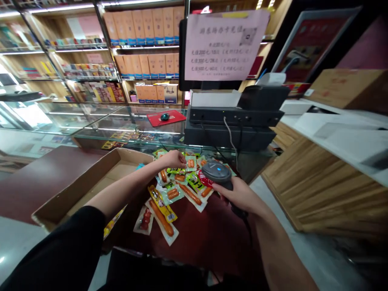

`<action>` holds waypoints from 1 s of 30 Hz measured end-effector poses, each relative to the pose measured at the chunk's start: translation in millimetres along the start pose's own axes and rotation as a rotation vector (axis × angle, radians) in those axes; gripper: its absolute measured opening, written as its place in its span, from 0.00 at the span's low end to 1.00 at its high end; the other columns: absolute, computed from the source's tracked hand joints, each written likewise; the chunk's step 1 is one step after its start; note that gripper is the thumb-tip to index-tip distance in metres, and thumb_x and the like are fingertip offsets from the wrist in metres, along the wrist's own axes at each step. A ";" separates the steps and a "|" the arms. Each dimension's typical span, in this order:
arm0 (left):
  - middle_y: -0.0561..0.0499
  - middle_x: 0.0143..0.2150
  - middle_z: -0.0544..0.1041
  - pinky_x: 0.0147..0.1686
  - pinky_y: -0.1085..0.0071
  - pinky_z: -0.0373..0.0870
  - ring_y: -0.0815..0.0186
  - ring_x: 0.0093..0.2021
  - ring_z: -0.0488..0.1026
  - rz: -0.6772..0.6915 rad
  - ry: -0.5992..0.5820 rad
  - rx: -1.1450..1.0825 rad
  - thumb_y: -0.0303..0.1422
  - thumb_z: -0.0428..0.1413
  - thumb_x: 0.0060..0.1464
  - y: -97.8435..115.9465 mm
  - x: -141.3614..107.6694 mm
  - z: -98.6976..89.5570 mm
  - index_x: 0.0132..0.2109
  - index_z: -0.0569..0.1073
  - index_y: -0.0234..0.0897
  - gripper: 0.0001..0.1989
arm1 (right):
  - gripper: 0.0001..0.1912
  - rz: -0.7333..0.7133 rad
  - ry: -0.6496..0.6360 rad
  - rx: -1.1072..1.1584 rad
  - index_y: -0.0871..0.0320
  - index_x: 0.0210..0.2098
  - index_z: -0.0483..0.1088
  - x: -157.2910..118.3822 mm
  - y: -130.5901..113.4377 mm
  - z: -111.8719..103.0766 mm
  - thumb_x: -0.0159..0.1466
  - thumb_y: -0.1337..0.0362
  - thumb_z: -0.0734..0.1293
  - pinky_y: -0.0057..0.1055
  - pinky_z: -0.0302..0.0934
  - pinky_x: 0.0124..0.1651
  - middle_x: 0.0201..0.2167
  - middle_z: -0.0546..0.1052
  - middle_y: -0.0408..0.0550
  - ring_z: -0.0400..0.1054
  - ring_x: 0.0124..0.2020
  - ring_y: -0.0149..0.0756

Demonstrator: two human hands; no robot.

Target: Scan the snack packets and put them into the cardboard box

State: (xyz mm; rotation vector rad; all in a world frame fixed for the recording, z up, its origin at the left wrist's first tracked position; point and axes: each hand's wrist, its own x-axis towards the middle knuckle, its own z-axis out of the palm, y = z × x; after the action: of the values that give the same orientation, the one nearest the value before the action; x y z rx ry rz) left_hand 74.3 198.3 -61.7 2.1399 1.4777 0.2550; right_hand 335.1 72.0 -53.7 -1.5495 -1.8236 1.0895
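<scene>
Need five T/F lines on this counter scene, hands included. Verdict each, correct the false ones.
1. The right hand holds a dark grey handheld scanner. True.
2. The left hand grips the open brown cardboard box. False: the hand is curled over the clear plastic packets of sausages, to the right of the box.
3. The small dark computer mouse rests on a blue mat. False: it rests on a flat red mat.
4. Several of the packets lie on the dark red tabletop. True.
5. The pink paper sheet with printed text bears a square code near its right edge. True.
</scene>
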 end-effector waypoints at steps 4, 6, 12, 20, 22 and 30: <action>0.48 0.36 0.80 0.36 0.74 0.67 0.63 0.37 0.75 0.020 0.065 0.089 0.38 0.62 0.43 15.2 29.6 3.4 0.38 0.80 0.37 0.14 | 0.19 0.006 -0.034 0.030 0.58 0.28 0.66 3.5 4.1 -5.1 0.59 0.47 0.66 0.27 0.61 0.21 0.18 0.74 0.45 0.68 0.17 0.32; 0.46 0.38 0.80 0.38 0.72 0.67 0.61 0.39 0.75 0.022 0.105 0.164 0.36 0.61 0.44 19.6 42.0 5.5 0.39 0.79 0.37 0.13 | 0.19 0.011 -0.036 0.028 0.59 0.30 0.67 7.5 3.4 -8.9 0.59 0.47 0.66 0.27 0.61 0.20 0.17 0.74 0.44 0.67 0.17 0.32; 0.37 0.43 0.78 0.43 0.64 0.68 0.53 0.45 0.75 -0.021 0.155 0.405 0.31 0.54 0.52 20.1 68.9 14.4 0.47 0.78 0.37 0.16 | 0.18 -0.021 -0.060 0.000 0.57 0.37 0.69 29.9 6.9 -18.6 0.59 0.48 0.66 0.27 0.61 0.21 0.18 0.74 0.43 0.69 0.18 0.33; 0.39 0.44 0.74 0.41 0.67 0.67 0.57 0.46 0.72 0.189 0.157 0.562 0.31 0.49 0.58 1.6 58.0 20.2 0.41 0.78 0.34 0.13 | 0.20 -0.065 -0.098 0.030 0.59 0.43 0.70 52.2 -2.3 -10.5 0.60 0.49 0.66 0.29 0.63 0.23 0.23 0.76 0.44 0.68 0.20 0.33; 0.40 0.42 0.74 0.42 0.67 0.67 0.58 0.45 0.72 0.285 0.153 0.592 0.30 0.47 0.60 -3.7 40.9 19.7 0.40 0.77 0.33 0.13 | 0.20 -0.092 -0.070 0.037 0.59 0.44 0.70 54.0 -11.2 -6.5 0.59 0.50 0.67 0.29 0.64 0.25 0.25 0.77 0.46 0.69 0.21 0.33; 0.42 0.38 0.76 0.46 0.64 0.65 0.58 0.41 0.73 0.459 0.025 0.541 0.26 0.50 0.55 -31.3 -60.8 29.9 0.41 0.72 0.33 0.08 | 0.17 -0.075 -0.084 0.012 0.57 0.31 0.66 47.8 -43.1 9.5 0.60 0.48 0.65 0.30 0.64 0.23 0.19 0.74 0.45 0.68 0.19 0.34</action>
State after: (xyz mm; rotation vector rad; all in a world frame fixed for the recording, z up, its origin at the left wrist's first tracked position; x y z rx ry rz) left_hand 38.2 141.9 -94.8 2.9133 1.1330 0.0383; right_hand 292.7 114.7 -29.0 -1.4366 -1.9110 1.1446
